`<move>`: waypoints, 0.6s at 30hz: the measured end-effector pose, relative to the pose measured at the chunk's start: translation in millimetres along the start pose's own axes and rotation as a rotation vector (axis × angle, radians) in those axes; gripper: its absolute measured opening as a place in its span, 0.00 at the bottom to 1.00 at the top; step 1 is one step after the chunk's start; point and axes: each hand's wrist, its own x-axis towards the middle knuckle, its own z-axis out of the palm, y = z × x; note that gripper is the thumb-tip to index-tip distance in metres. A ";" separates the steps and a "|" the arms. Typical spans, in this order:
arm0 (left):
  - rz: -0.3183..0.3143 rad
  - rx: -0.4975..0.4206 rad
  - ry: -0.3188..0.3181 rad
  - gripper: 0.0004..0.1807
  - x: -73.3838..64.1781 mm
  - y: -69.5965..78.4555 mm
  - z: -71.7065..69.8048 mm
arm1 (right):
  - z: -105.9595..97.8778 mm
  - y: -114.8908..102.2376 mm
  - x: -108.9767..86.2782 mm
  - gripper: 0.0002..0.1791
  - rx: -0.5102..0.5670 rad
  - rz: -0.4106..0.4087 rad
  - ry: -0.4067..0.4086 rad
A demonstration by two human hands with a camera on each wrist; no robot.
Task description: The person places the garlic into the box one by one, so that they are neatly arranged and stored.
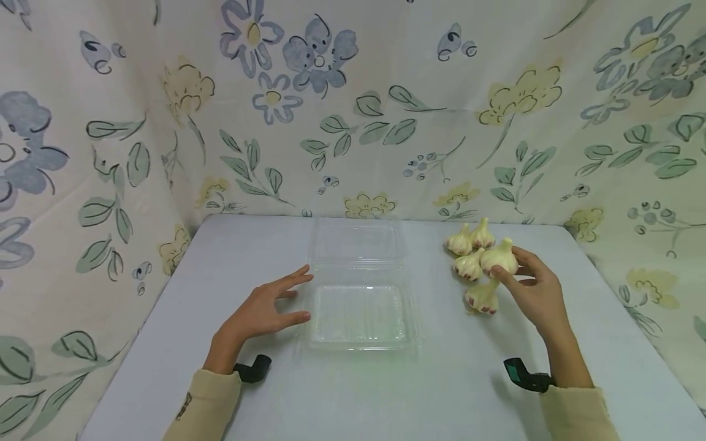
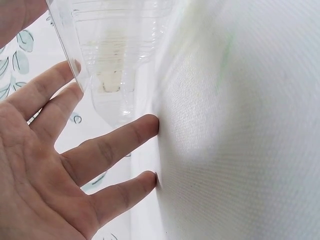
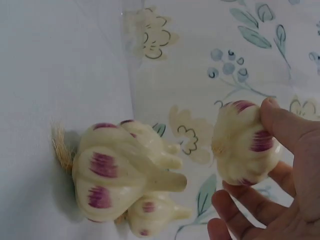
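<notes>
My right hand (image 1: 535,294) grips a garlic bulb (image 1: 499,257) between thumb and fingers. In the right wrist view the held garlic bulb (image 3: 245,145) is cream with purple patches, lifted off the table. Several more garlic bulbs (image 1: 481,298) sit together beside and below it; one (image 3: 112,172) shows dry roots at its base. A clear plastic box (image 1: 361,347) lies with its lid (image 1: 357,242) folded back, away from me. My left hand (image 1: 265,309) is at the box's left side, fingers spread. In the left wrist view, fingertips (image 2: 75,90) touch the box's clear edge.
A white table (image 1: 441,392) bears the box near its middle and the garlic on the right. Flowered cloth (image 1: 353,153) hangs behind the table and along both sides. Black wrist cameras (image 1: 254,369) sit on both wrists.
</notes>
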 end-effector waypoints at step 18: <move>-0.029 0.006 -0.010 0.43 0.4 2.5 0.2 | 41.6 -32.7 -5.6 0.38 0.086 -0.049 -0.109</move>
